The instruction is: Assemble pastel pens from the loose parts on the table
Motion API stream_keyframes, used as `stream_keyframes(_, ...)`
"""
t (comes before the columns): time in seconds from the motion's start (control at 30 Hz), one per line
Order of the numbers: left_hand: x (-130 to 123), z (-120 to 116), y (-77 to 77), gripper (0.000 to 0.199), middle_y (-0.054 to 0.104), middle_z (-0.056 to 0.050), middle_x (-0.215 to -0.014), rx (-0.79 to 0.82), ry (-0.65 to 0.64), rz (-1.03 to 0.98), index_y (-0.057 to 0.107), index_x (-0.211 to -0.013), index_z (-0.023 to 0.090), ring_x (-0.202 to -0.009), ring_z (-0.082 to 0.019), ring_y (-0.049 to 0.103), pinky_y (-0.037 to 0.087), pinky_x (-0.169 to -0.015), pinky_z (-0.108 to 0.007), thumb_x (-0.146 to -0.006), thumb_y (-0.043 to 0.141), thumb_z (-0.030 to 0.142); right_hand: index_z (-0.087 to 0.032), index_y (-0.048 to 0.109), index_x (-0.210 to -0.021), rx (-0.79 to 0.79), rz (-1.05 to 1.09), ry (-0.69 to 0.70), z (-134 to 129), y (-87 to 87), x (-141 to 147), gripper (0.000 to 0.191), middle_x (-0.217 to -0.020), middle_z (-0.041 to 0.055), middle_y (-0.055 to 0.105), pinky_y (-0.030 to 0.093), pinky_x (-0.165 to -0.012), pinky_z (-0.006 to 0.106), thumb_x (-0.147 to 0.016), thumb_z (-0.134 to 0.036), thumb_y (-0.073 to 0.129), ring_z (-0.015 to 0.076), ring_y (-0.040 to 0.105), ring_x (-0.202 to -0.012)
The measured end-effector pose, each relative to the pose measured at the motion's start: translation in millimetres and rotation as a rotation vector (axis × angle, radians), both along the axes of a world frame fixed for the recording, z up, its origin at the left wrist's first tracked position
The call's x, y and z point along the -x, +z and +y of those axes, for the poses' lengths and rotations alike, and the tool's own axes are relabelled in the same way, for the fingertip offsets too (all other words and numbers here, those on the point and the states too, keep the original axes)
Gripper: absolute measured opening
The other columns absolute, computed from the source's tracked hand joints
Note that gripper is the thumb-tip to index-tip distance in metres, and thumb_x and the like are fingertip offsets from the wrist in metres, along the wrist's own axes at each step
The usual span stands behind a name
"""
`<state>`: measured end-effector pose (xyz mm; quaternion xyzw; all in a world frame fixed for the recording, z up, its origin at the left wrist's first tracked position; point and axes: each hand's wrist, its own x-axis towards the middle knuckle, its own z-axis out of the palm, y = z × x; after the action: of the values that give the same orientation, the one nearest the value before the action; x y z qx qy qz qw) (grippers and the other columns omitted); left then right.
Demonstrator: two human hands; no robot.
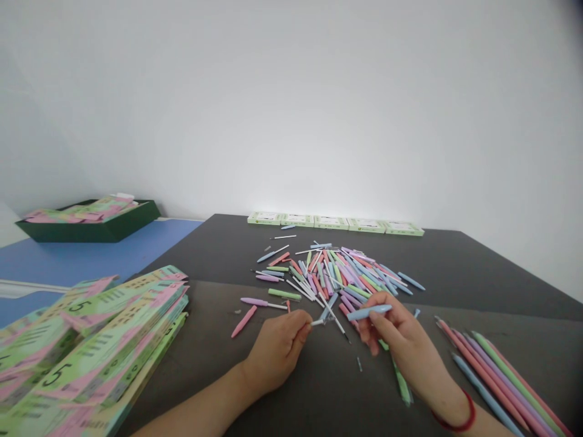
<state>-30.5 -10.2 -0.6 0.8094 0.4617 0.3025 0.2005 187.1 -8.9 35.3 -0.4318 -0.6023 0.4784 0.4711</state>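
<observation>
Near the middle of the dark table, my left hand point(281, 346) is closed in a pinch on a thin white pen refill point(317, 323), whose end sticks out to the right. My right hand point(397, 331) grips a light blue pen barrel point(368, 312) between thumb and fingers, slightly tilted and apart from the refill. Just beyond both hands spreads a heap of pink, purple, green and blue pen parts point(339, 273) mixed with white refills. A purple pen piece point(255, 301) and a pink barrel point(244, 321) lie left of the heap.
Assembled-looking pens point(505, 376) lie in a bunch at the right. Stacked green-and-pink boxes point(113, 334) fill the left front. A dark green tray point(86, 231) holds more boxes on a blue surface. Several pale green boxes point(334, 223) line the table's back edge by the wall.
</observation>
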Motion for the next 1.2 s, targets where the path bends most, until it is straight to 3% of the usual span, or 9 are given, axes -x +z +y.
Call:
stream_keyframes(0.5,-2.1,-2.5,1.9,0.018,0.058,0.001,-0.076,-0.087,-0.034,0.211,0.047,-0.083,0.021,-0.069,-0.015,0.055,0.035,-0.061,-0.024,-0.096,0.034,0.022,-0.02,0.048,-0.084,0.047,-0.119,0.056,-4.3,-15.6,5.1,0.021,-0.067,0.0005,0.061,0.047,-0.051,0.023,-0.087,-0.04,0.052,0.0122,0.056,-0.056)
stream_keyframes(0.93,-4.2,-4.7,6.5,0.015,0.061,0.0,-0.083,-0.12,-0.098,0.348,0.048,-0.087,0.021,-0.072,-0.016,0.057,0.037,-0.063,-0.026,-0.095,0.036,0.021,-0.02,0.057,-0.083,0.008,-0.447,0.182,-1.1,-25.5,0.9,0.005,-0.065,-0.0028,0.058,0.041,-0.058,0.023,-0.084,-0.023,0.053,0.0134,0.055,-0.061)
stream_keyframes(1.2,-8.4,-14.1,16.3,0.012,0.065,-0.002,-0.094,-0.008,-0.106,0.409,0.046,-0.102,0.022,-0.083,-0.02,0.061,0.042,-0.07,-0.03,-0.091,0.042,0.019,-0.02,0.062,-0.082,-0.07,-0.589,0.173,-4.1,-22.4,4.1,0.008,-0.071,-0.0014,0.059,0.038,-0.06,0.024,-0.083,-0.021,0.054,0.0146,0.054,-0.066)
